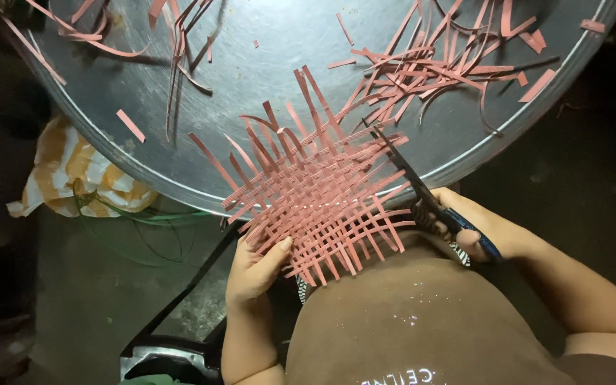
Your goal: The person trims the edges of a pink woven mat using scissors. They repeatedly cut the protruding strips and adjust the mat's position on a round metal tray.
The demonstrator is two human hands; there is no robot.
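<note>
Pinching the woven pink paper-strip mat at its near corner with your left hand keeps it flat over the round metal tray's rim while your right hand, closed around blue-handled scissors, angles the blades toward its edge.

The woven mat is pink, with a criss-cross lattice pattern. The loose strips are the same pink. The round tabletop is grey metal. The scissors have blue handles. The cloth has orange and white stripes.
</note>
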